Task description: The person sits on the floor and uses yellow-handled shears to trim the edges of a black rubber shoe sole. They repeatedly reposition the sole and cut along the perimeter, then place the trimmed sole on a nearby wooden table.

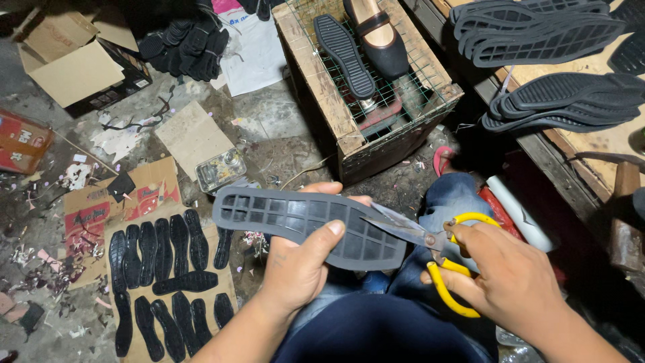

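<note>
— What is the left hand (295, 265) doing?

— It is gripping a grey shoe sole (306, 225), waffle-grid side up, with the thumb pressing on top and the fingers wrapping underneath. The sole is lying flat across the hand, its long end sticking out past the thumb side, over the person's lap.

— And the right hand (507, 279)?

— It is clamping round the handles of yellow-handled scissors (430, 252). The blades are standing slightly apart and pointing toward the left hand, their tips lying over the sole's near end, just beside the left thumb.

— What is lying around them?

— Beyond the left hand's knuckles, a wooden crate (336, 107) with a wire mesh top is carrying a black sole (344, 55) and a black shoe (379, 33). Out past the left wrist, rows of black soles (161, 282) are resting on cardboard (144, 195) on the littered floor. Beyond the right hand, stacked black soles (544, 33) are sitting on a wooden bench (591, 144).
</note>
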